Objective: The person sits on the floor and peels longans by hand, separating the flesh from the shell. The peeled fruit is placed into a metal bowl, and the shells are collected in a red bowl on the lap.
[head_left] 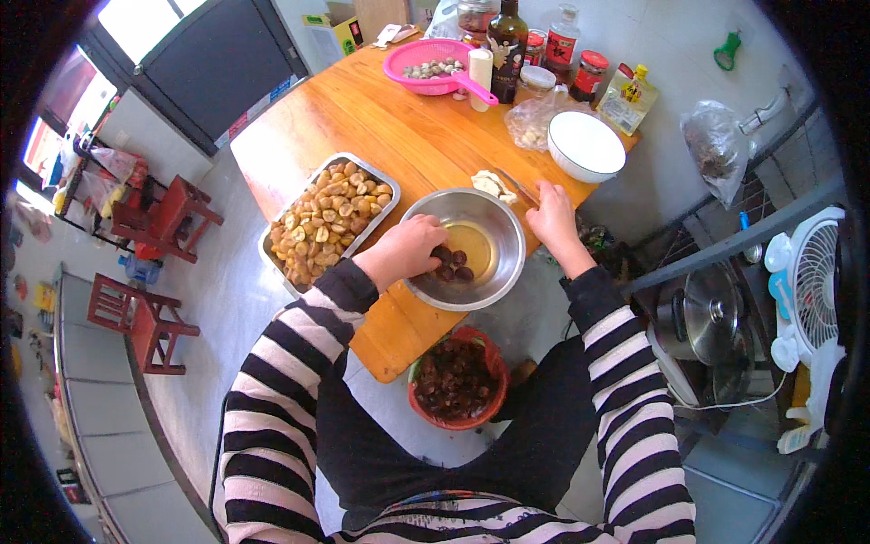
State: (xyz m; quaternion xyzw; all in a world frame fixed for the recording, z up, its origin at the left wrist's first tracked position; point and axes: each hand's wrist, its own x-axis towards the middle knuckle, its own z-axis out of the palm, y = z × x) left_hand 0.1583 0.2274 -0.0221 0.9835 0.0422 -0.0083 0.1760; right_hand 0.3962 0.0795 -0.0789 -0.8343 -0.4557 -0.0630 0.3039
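Note:
A steel bowl [499, 279] stands at the table's near edge, with several dark brown chestnuts [454, 266] and a little yellowish liquid in it. Over its left rim reaches my left hand [410, 248], its fingertips at the chestnuts; whether it grips one is hidden. My right hand [556, 216], to the right of the bowl, holds a small knife [518, 185] whose blade points up and left. Beside the blade lies a crumpled whitish piece [491, 185]. Left of the bowl, a rectangular metal tray [389, 182] is heaped with peeled chestnuts [329, 211].
Below the table edge stands a red basket [501, 394] of dark shells [454, 377]. A white bowl [586, 146], a pink strainer [401, 58], a dark bottle [506, 54] and several jars stand farther back on the wooden table [326, 109]. Red chairs [146, 330] are at left.

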